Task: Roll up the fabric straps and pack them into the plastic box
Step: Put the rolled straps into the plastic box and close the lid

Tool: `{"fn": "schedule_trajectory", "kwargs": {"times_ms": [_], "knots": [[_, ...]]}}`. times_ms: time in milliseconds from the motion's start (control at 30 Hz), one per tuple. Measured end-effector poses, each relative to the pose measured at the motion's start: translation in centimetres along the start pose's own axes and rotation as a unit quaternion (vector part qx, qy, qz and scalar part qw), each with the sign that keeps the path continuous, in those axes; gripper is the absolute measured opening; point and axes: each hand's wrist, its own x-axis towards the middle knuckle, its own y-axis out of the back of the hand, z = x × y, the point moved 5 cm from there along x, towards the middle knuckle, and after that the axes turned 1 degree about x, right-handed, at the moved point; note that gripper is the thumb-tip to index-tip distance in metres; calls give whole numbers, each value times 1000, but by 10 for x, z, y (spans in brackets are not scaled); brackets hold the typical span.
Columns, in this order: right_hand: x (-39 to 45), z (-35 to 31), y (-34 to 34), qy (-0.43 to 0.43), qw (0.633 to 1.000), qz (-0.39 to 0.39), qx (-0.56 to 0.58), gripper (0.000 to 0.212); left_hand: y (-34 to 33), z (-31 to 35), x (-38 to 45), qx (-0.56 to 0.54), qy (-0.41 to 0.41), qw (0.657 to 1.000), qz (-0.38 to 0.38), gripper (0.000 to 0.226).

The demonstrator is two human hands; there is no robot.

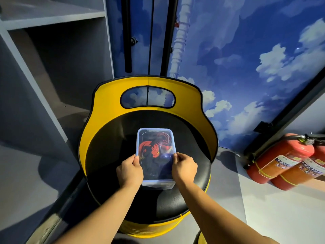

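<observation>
Left grip: left hand (130,170) at the left long edge of the plastic box (155,156), fingers curled over the rim, thumb on top near the lid edge; holding the box.
Right grip: right hand (184,167) at the right long edge, fingers bent and pinching the rim from the side; holding the box too.
Arms: both bare forearms coming up from the bottom of the view, meeting the box from either side.
Box look: rectangular with rounded corners, clear walls, pale blue tint on the rim; transparent lid (154,138) lying on top, closed or only laid on cannot be told.
Box content: fabric straps (152,147) visible through the lid, red ones wound in spirals in the far half, dark ones in the near half; number of rolls not clear.
Box place: resting on the black seat (109,152) of a round stool, near the middle, long side pointing away from the person.
Stool: yellow backrest (186,92) curving behind the seat, oval handle hole at its top, black trim on the edges.
Right side: two red fire extinguishers (281,159) lying on the floor by the wall, well apart from the stool.
Behind: wall with blue sky and white clouds (263,55).
Left side: grey shelf unit (52,20).
</observation>
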Motion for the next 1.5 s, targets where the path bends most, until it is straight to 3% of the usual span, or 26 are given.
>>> {"fn": "schedule_trajectory", "kwargs": {"times_ms": [300,467,667,867,1000,1100,1233,1367,1500], "knots": [[19,7,1,-19,994,-31,103,19,5,4,18,-46,-2,998,-53,30],[-2,19,11,17,997,-66,22,32,18,-7,-9,-50,6,998,-28,30],[-18,19,13,14,995,-95,-7,44,17,-15,-16,-49,49,996,-50,34],[-9,16,2,-7,998,-64,1,54,8,-15,-9,-41,60,996,-49,37],[3,12,-3,30,996,-85,-1,49,4,-9,2,1,10,997,-77,41],[9,11,-3,85,991,-102,-17,29,7,-2,3,43,-67,994,-71,32],[6,8,12,198,970,-123,-67,44,12,8,-4,43,-203,970,-127,50],[-8,7,11,289,924,-215,-130,70,10,3,-9,75,-222,950,-206,69],[-7,10,5,320,911,-193,-175,74,9,5,-11,123,-235,945,-192,70]]}}
